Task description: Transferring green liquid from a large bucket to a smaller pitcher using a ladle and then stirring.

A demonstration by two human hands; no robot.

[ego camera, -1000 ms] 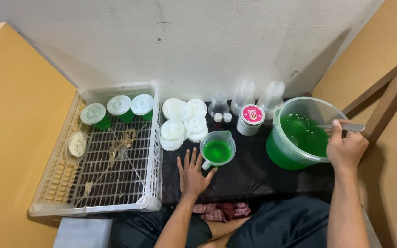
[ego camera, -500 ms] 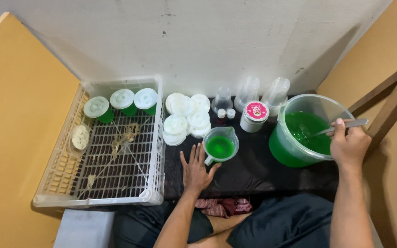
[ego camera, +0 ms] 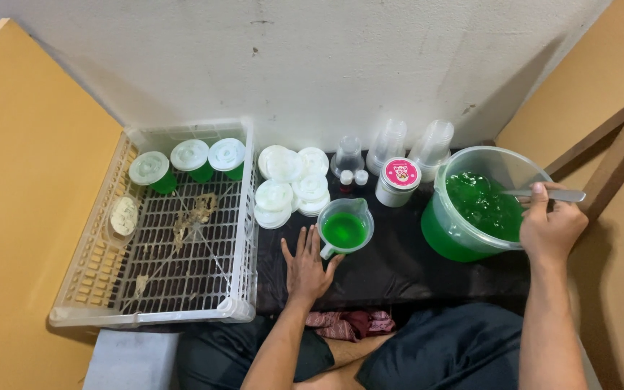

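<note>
My right hand (ego camera: pixel 549 225) grips a metal spoon (ego camera: pixel 554 195) whose bowl dips into green liquid in a large clear bucket (ego camera: pixel 448 189) at the right. My left hand (ego camera: pixel 305 266) lies flat and open on the black mat (ego camera: pixel 391 269), fingers spread, just left of the handle of a small clear measuring jug (ego camera: pixel 344 226) half full of green liquid.
A white slatted crate (ego camera: pixel 240 238) at the left holds three lidded green cups (ego camera: pixel 188 160) along its back. Stacks of white lids (ego camera: pixel 289 188), empty clear cups (ego camera: pixel 413 146), two small bottles (ego camera: pixel 353 178) and a pink-topped jar (ego camera: pixel 396 182) stand behind the jug. Brown boards flank both sides.
My right hand has shifted the spoon in the bucket and the green liquid has rippled. My left hand has stayed flat beside the jug. The view moved slightly.
</note>
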